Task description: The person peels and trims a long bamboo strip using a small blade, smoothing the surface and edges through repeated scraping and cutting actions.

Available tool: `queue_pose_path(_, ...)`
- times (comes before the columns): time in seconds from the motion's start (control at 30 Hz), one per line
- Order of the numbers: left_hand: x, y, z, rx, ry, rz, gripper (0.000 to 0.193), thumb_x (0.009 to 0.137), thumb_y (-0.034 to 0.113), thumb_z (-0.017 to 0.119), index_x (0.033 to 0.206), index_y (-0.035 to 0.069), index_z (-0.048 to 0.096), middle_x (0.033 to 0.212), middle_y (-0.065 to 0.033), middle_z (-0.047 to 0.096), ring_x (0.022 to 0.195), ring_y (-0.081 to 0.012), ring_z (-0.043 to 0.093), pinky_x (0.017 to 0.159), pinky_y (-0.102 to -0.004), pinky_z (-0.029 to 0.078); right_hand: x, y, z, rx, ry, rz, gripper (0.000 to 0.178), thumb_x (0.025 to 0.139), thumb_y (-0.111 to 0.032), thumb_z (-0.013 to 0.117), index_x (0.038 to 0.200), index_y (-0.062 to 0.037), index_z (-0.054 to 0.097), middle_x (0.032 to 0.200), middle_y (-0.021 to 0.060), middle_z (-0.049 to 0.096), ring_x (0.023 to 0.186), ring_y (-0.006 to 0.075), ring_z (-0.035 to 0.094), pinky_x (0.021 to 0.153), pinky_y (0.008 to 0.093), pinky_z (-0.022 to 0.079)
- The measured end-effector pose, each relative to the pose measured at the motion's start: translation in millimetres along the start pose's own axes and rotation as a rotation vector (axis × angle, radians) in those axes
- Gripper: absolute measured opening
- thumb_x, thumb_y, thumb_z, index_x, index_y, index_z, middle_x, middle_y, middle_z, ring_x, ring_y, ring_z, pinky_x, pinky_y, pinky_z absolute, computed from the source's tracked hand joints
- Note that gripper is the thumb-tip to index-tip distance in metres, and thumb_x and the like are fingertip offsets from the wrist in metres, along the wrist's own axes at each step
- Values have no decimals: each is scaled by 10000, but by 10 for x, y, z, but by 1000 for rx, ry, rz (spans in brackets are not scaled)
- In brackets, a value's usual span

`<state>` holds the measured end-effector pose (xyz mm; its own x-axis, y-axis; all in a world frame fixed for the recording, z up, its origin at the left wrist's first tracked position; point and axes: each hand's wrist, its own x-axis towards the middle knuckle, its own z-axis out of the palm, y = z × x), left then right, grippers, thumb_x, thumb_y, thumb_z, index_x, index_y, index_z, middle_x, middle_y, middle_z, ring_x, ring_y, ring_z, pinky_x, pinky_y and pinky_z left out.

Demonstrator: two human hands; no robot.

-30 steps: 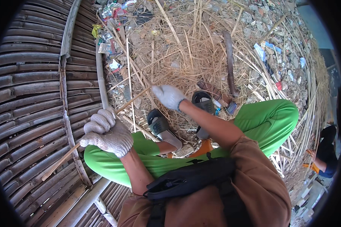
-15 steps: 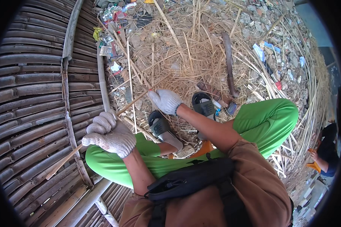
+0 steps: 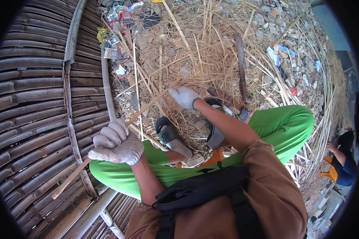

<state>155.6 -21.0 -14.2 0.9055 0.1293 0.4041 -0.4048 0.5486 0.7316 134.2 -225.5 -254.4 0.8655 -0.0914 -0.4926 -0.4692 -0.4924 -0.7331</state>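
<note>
While the bamboo strip [image 3: 119,127] lies across the edge of the woven bamboo panel [image 3: 32,119], its long axis runs on a diagonal, low end at about 8 o'clock, high end at about 2 o'clock toward the dry straw [image 3: 203,59]. Left hand [image 3: 117,142], gloved, clenched in a fist around the strip near its middle. Right hand [image 3: 184,96], gloved, at the strip's upper end, fingers curled; grip or mere touch, cannot tell. Grey sandals [image 3: 171,135] just below the right hand. Curved dark blade [image 3: 241,65] lies on the straw at 1 o'clock, well apart from both hands.
</note>
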Motion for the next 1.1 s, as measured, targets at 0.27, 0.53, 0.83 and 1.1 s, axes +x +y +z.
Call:
queue_pose_path(0.27,-52,-33,25,-69,-33,-3,627,1108,642,403,688,178,368,542,36,316,448,-110,278,458,-277,233,-704,-586,-90,24,26,-90,768,1070,-635,345,1015,22,738,984,319,729,946,501,713,867,579,542)
queue_pose_path(0.53,-58,-29,1,-80,-119,0,602,1108,620,430,707,172,394,546,32,349,454,-107,319,454,-273,257,-105,34,-218,-22,27,25,818,1078,-646,305,1054,38,753,1086,331,727,1068,489,700,955,549,528)
queue_pose_path(0.83,-58,-3,-69,-97,-104,-36,533,1118,465,460,677,180,369,544,33,336,448,-112,300,463,-283,265,-527,-477,-189,81,-66,-112,798,1070,-657,333,1129,30,736,1102,336,722,1063,497,698,946,548,533)
queue_pose_path(1.1,10,28,40,-103,-159,-89,476,1105,287,496,673,168,336,561,25,323,474,-116,290,479,-291,290,38,273,-150,-43,113,161,780,1059,-647,325,1212,-7,743,1211,290,723,1151,466,690,1015,530,525)
